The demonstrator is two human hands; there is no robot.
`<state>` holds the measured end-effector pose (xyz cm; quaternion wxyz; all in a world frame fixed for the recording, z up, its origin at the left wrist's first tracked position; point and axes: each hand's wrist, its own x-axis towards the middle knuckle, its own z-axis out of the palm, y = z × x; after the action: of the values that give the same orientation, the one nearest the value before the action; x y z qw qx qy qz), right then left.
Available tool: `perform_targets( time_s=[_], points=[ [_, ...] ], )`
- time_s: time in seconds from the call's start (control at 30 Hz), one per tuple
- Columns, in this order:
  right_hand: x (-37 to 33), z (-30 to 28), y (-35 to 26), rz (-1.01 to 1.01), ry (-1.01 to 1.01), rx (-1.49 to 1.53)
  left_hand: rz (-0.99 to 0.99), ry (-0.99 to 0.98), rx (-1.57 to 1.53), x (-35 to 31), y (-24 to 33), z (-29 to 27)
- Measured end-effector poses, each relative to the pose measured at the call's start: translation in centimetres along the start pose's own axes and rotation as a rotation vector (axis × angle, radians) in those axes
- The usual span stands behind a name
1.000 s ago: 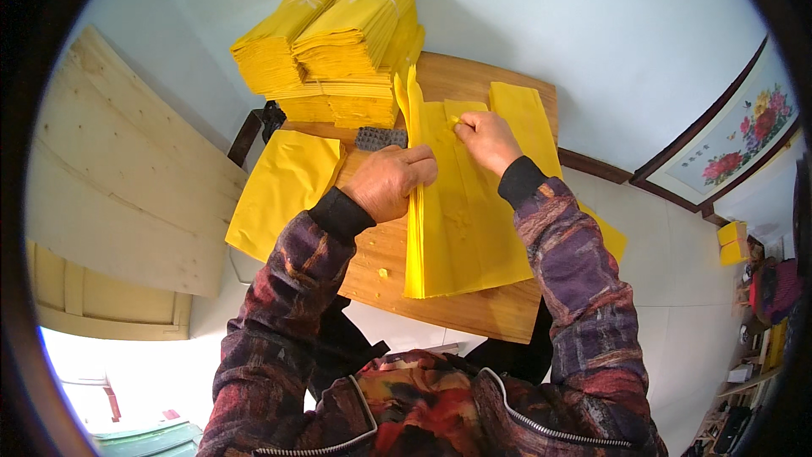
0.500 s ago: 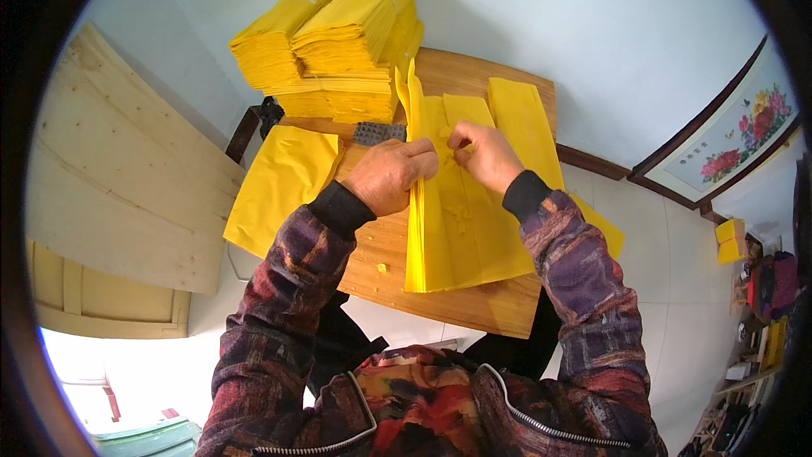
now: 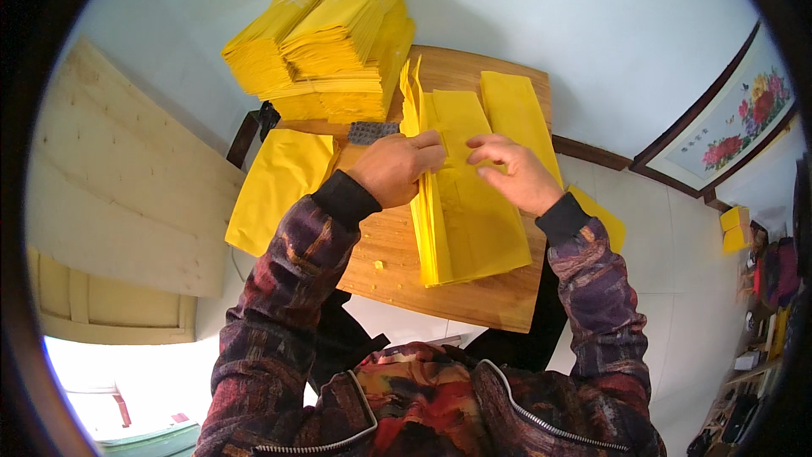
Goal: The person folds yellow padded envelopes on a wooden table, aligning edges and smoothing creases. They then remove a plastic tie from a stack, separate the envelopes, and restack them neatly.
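A stack of yellow folded paper sheets [image 3: 482, 228] lies on a wooden table [image 3: 385, 241] in front of me. My left hand [image 3: 396, 167] is closed on the stack's raised left edges, with thumb and fingers pinching them upright. Over the right part of the stack hovers my right hand [image 3: 518, 174], its fingers apart and nothing in them. Beyond my left hand lies a dark grey studded pad [image 3: 372, 133]. Another yellow folded bundle [image 3: 518, 110] rests to the right, partly behind my right hand.
Tied yellow bundles [image 3: 338, 42] are piled at the far left of the table. A yellow sheet stack [image 3: 283, 186] sits left of my left hand. Small yellow scraps [image 3: 379, 265] dot the near tabletop. A wooden board [image 3: 127, 178] leans at the left; a framed flower picture [image 3: 727, 127] stands right.
My right hand has opened from a pinch and moved right, away from the sheets. My left hand keeps its hold, and the flap under it has folded over slightly.
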<state>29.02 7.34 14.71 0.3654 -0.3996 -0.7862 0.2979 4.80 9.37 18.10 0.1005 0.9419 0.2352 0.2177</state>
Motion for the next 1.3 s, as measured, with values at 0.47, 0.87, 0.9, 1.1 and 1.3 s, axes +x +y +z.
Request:
perform_targets(
  time_s=[0.47,0.87,0.9,1.1,1.3],
  points=[
    [-7.5,0.0,4.6,0.373,0.192,0.294,-0.194,-0.123,-0.103,4.8,1.3,4.2],
    [-7.6,3.5,5.6,0.348,0.226,0.122,-0.413,-0.212,0.173,-0.3,3.5,9.3],
    [-7.6,3.0,5.9,0.372,0.241,0.187,-0.430,-0.235,0.174,-0.1,3.5,9.0],
    [-9.3,-3.9,12.5,0.581,0.639,-0.027,-0.220,-0.030,0.238,4.5,0.0,3.8],
    [-8.7,-4.6,20.2,0.906,0.350,0.269,-0.182,-0.029,0.084,12.4,-3.0,4.5]
  ],
)
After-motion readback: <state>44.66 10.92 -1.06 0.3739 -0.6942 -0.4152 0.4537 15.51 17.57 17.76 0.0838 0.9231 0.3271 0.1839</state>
